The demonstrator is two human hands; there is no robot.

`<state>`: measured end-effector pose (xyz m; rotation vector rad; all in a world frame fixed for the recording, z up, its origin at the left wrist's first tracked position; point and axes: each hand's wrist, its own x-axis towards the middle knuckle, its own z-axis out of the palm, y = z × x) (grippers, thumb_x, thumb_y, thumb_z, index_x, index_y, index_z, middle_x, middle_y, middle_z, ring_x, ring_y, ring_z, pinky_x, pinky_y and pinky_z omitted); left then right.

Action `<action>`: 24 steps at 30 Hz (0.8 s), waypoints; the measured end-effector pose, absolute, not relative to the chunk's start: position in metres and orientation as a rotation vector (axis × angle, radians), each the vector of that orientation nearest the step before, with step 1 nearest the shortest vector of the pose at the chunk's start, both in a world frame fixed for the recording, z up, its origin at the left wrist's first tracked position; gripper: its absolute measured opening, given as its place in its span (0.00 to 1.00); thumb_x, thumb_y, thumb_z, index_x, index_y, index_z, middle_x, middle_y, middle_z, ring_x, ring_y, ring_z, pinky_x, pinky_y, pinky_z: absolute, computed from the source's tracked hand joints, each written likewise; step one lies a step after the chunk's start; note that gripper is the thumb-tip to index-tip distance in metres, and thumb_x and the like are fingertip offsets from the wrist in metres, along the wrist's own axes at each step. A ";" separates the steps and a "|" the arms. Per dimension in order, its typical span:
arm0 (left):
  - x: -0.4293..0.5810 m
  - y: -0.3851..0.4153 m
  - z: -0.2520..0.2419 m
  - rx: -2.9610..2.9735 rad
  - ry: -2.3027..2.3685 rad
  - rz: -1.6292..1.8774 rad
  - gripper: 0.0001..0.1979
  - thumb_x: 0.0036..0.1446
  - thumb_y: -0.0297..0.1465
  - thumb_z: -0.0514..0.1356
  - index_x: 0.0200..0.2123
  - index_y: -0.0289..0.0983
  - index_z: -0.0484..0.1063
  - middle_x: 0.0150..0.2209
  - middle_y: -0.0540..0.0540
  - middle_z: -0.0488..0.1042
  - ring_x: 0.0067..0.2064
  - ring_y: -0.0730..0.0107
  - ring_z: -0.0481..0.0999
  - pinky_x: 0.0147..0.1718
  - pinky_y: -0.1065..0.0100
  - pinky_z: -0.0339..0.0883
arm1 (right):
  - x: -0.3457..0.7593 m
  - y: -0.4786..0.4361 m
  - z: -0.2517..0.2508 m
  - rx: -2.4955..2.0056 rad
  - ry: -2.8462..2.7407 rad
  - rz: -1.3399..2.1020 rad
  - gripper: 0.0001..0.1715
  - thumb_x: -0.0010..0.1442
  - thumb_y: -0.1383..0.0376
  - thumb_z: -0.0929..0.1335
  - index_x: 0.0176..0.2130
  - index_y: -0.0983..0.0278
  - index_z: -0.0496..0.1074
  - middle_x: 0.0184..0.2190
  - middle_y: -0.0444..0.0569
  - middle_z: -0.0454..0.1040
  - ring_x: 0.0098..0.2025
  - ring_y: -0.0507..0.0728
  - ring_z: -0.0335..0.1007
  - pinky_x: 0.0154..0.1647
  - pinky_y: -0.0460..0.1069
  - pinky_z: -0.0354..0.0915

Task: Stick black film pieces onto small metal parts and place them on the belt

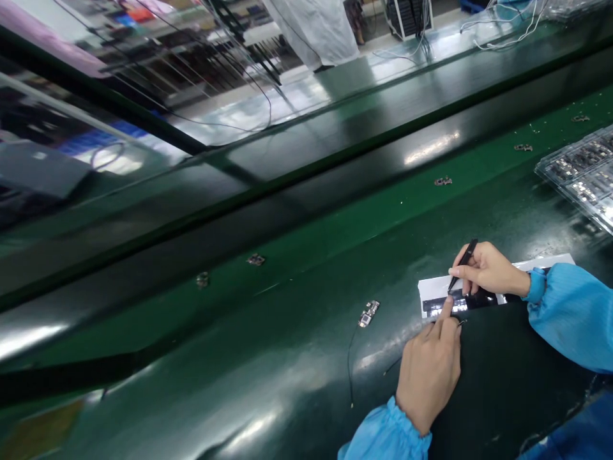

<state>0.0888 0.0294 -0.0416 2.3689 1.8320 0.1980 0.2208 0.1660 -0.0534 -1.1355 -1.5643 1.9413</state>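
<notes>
My right hand (483,268) pinches slim black tweezers (463,263), their tips pointing down at a white sheet with black strips (435,305). The index finger of my left hand (430,367) presses on the sheet's near edge, beside the tips. Its other fingers are curled under. A small metallic end (462,322) pokes out beside them, and a thin black cable (393,366) emerges on the hand's left; what lies inside the fingers is hidden. Left of the hands a small circuit board (368,314) with a thin black cable (350,370) lies on the green surface.
Several small boards, such as one board (443,181), lie spaced along the green strip beyond. A clear plastic tray (582,166) of metallic parts stands at the right. A dark raised rail (297,191) runs across behind, with cables and another person's pale clothing (318,29) further back.
</notes>
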 end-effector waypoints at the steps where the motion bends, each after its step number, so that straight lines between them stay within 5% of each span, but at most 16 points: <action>1: 0.089 0.030 -0.041 2.371 1.830 0.208 0.09 0.61 0.26 0.47 0.34 0.37 0.66 0.51 0.39 0.72 0.33 0.65 0.77 0.30 0.65 0.71 | 0.221 0.166 -0.053 -1.140 -1.567 1.938 0.12 0.50 0.62 0.70 0.29 0.67 0.65 0.12 0.40 0.67 0.14 0.48 0.66 0.12 0.40 0.62; 24: 0.091 0.030 -0.042 2.359 1.823 0.201 0.09 0.60 0.26 0.47 0.33 0.36 0.66 0.50 0.38 0.72 0.32 0.65 0.77 0.29 0.65 0.71 | 0.221 0.166 -0.051 -1.129 -1.587 1.956 0.18 0.48 0.57 0.71 0.28 0.68 0.66 0.11 0.41 0.68 0.14 0.49 0.66 0.12 0.40 0.62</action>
